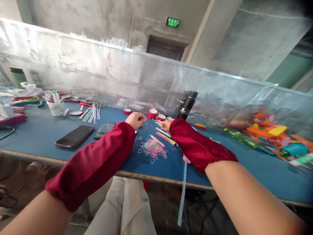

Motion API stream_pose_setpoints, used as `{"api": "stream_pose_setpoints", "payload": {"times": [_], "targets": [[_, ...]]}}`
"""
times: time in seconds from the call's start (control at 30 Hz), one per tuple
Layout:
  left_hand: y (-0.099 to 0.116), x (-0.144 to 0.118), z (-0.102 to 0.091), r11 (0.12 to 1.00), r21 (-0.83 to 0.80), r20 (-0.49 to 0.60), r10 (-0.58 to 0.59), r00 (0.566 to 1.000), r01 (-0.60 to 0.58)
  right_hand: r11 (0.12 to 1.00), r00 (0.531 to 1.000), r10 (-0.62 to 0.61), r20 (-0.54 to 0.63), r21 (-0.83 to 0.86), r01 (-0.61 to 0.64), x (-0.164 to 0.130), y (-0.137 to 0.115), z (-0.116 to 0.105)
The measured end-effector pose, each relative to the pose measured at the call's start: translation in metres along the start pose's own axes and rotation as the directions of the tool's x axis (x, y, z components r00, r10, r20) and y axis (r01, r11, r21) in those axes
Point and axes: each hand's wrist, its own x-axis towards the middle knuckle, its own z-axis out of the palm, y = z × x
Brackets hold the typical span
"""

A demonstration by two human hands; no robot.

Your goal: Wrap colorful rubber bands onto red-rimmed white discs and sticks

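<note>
Both my forearms wear dark red sleeve covers and reach over a blue table point(36, 133). My left hand point(136, 119) is curled with its fingers closed, and my right hand point(166, 125) is closed just to its right; something thin seems pinched between them, too small to identify. Below the hands lies a heap of small coloured rubber bands point(153, 149). Pink and yellow strips point(165, 137) lie beside my right wrist. A pale strip point(183, 192) hangs over the table's front edge.
Two dark phones point(74, 136) point(105, 129) lie left of my left arm. A white cup point(56, 107) with sticks, loose white sticks point(91, 113), red tape rolls point(152, 114) and a black cylinder point(187, 104) stand behind. Colourful packaging point(276, 137) piles at right. A perforated metal screen point(156, 81) backs the table.
</note>
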Motion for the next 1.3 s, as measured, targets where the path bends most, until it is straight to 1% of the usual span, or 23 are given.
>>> {"api": "stream_pose_setpoints", "payload": {"times": [0.07,0.1,0.2,0.27,0.3,0.33,0.37,0.4,0.43,0.5,0.57,0.7,0.8,0.87,0.93,0.97,1.03,1.07,1.1,1.17,1.2,1.23,1.3], "targets": [[0.001,0.000,-0.001,1.000,0.005,0.002,0.004,1.000,-0.004,1.000,0.994,0.016,0.113,0.021,-0.019,0.010,0.012,-0.010],[0.001,0.000,-0.001,1.000,0.009,0.002,0.006,1.000,-0.006,0.999,0.990,0.020,0.142,0.042,-0.026,0.016,0.017,-0.017],[0.002,0.000,-0.001,1.000,0.011,0.016,-0.010,1.000,0.010,0.994,0.993,0.021,0.116,0.107,-0.033,0.026,0.025,-0.044],[0.004,-0.001,0.000,1.000,-0.013,0.048,-0.021,0.999,0.022,0.975,0.997,0.020,0.071,0.221,-0.035,0.023,0.019,-0.061],[0.005,-0.002,0.000,0.999,-0.034,0.075,-0.018,0.997,0.021,0.928,0.999,0.018,0.041,0.372,-0.031,0.018,0.011,-0.067],[0.007,-0.003,0.001,0.998,-0.062,0.110,-0.014,0.994,0.020,0.849,1.000,0.018,0.011,0.528,-0.021,0.009,0.002,-0.071],[0.010,-0.004,0.002,0.995,-0.099,0.152,-0.012,0.988,0.028,0.771,1.000,0.000,-0.018,0.637,0.012,-0.002,-0.009,-0.073],[0.013,-0.006,0.003,0.989,-0.141,0.201,-0.016,0.980,0.045,0.713,0.998,-0.028,-0.049,0.699,0.054,-0.014,-0.021,-0.073],[0.015,-0.007,0.004,0.980,-0.185,0.253,-0.024,0.967,0.072,0.678,0.995,-0.049,-0.085,0.728,0.096,-0.027,-0.033,-0.070],[0.021,-0.011,0.007,0.954,-0.269,0.341,-0.036,0.939,0.134,0.670,0.989,-0.062,-0.135,0.728,0.141,-0.051,-0.056,-0.059],[0.025,-0.013,0.009,0.932,-0.319,0.387,-0.039,0.921,0.174,0.668,0.986,-0.033,-0.162,0.730,0.142,-0.067,-0.074,-0.044],[0.028,-0.015,0.013,0.925,-0.317,0.437,-0.054,0.898,0.210,0.637,0.988,0.009,-0.152,0.763,0.112,-0.074,-0.094,-0.016],[0.027,-0.014,0.013,0.956,-0.242,0.462,-0.039,0.886,0.168,0.618,0.980,0.076,-0.183,0.780,0.098,-0.068,-0.094,-0.006],[0.024,-0.013,0.011,0.976,-0.181,0.473,-0.024,0.880,0.124,0.618,0.959,0.154,-0.238,0.780,0.094,-0.063,-0.084,-0.007],[0.020,-0.012,0.009,0.988,-0.119,0.497,-0.028,0.868,0.100,0.618,0.914,0.252,-0.318,0.780,0.101,-0.058,-0.066,-0.016],[0.018,-0.011,0.009,0.991,-0.090,0.515,-0.040,0.856,0.100,0.619,0.876,0.311,-0.369,0.778,0.108,-0.057,-0.056,-0.021],[0.017,-0.010,0.007,0.993,-0.058,0.535,-0.057,0.843,0.104,0.630,0.776,0.429,-0.463,0.768,0.110,-0.059,-0.038,-0.035],[0.017,-0.009,0.006,0.993,-0.069,0.520,-0.050,0.853,0.100,0.633,0.755,0.448,-0.479,0.766,0.111,-0.062,-0.033,-0.040],[0.019,-0.009,0.006,0.991,-0.095,0.487,-0.038,0.873,0.096,0.642,0.776,0.426,-0.466,0.760,0.104,-0.066,-0.032,-0.045],[0.023,-0.010,0.006,0.979,-0.170,0.414,-0.031,0.910,0.111,0.688,0.842,0.330,-0.427,0.720,0.095,-0.077,-0.039,-0.048],[0.026,-0.011,0.006,0.969,-0.206,0.409,-0.045,0.911,0.140,0.715,0.876,0.268,-0.401,0.693,0.098,-0.083,-0.047,-0.046],[0.028,-0.012,0.007,0.953,-0.240,0.433,-0.065,0.899,0.184,0.728,0.898,0.219,-0.381,0.676,0.109,-0.087,-0.057,-0.042],[0.032,-0.015,0.009,0.915,-0.291,0.532,-0.089,0.842,0.280,0.722,0.925,0.148,-0.349,0.678,0.140,-0.092,-0.074,-0.032]]}}
